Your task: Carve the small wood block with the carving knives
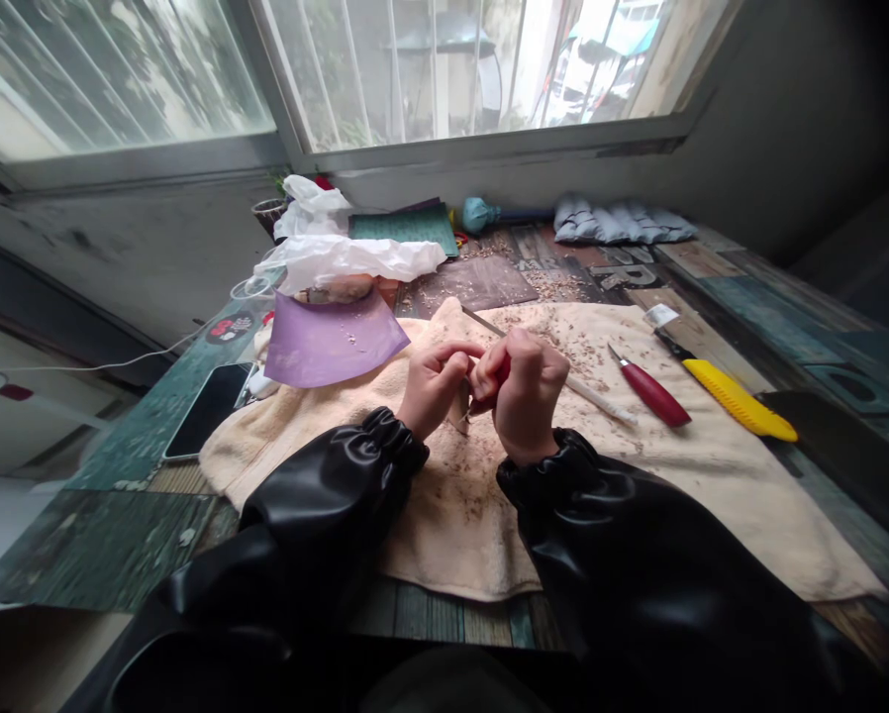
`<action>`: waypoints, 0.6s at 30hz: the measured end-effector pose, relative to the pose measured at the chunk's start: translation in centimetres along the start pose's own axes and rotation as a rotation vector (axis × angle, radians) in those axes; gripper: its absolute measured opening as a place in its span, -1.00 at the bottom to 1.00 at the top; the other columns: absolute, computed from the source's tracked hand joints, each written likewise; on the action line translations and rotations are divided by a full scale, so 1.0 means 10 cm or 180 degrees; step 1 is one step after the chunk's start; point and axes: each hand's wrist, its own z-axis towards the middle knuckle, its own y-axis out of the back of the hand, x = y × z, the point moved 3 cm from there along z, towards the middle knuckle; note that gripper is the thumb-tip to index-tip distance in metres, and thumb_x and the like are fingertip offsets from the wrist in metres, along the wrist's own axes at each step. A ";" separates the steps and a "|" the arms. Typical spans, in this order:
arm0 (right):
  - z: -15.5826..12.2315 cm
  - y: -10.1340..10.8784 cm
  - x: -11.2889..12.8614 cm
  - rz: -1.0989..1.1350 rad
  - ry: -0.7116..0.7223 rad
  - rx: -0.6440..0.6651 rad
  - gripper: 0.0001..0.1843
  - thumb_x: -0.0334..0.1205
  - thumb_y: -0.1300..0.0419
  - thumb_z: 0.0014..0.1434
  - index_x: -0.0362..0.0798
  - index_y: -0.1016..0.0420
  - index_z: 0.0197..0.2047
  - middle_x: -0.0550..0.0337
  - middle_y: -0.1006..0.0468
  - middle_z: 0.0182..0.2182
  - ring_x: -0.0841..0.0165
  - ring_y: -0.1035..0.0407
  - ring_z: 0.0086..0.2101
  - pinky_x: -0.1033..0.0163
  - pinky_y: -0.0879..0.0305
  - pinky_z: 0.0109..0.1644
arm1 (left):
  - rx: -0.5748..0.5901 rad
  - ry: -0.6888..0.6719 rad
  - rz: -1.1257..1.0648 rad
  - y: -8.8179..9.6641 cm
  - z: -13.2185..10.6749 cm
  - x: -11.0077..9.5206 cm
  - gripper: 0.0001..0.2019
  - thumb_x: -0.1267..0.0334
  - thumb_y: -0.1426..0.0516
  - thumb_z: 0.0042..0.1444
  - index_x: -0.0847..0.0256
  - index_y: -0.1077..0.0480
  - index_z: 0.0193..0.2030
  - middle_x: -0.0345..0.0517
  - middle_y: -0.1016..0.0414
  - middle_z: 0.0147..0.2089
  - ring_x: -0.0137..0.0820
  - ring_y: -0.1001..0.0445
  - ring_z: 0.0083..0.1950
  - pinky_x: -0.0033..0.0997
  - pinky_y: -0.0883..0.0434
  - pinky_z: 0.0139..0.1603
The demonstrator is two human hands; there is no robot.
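Note:
Both my hands meet over a cream towel (712,485) strewn with wood shavings. My right hand (525,394) is a closed fist around a red-handled carving knife (501,370), only a bit of red showing. My left hand (436,384) is pinched on a small pale piece of wood (459,408), mostly hidden between the fingers. The two hands touch. Black glossy sleeves cover both forearms.
On the towel to the right lie a thin pale stick (600,400), a second red-handled knife (648,390) and a yellow utility knife (738,400). To the left are a purple sheet (326,342), a phone (208,408), white plastic bags (347,255). Grey cloth (619,223) lies under the window.

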 end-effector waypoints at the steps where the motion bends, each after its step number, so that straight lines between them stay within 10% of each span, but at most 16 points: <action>1: 0.00 0.00 0.00 0.0007 -0.0021 -0.0007 -0.58 -0.25 0.07 0.11 -0.07 -0.15 -0.75 0.40 -0.13 -0.85 0.62 0.03 -0.84 0.45 0.10 -0.79 | 0.0004 -0.0001 0.0009 0.00 0.00 0.00 -0.80 0.38 0.00 -0.02 0.26 -0.46 -0.43 -0.25 -0.38 -0.60 -0.54 -0.33 -0.54 -0.57 -0.31 -0.47; 18: -0.03 0.02 -0.04 -0.0116 -0.0051 -0.0055 -0.61 -0.27 0.10 0.10 -0.07 -0.18 -0.73 0.40 -0.14 -0.84 0.61 0.02 -0.83 0.44 0.07 -0.77 | -0.0024 0.0006 0.0121 0.01 -0.02 0.02 -0.78 0.37 0.02 -0.01 0.27 -0.47 -0.41 -0.23 -0.38 -0.61 -0.53 -0.34 -0.55 -0.57 -0.30 -0.49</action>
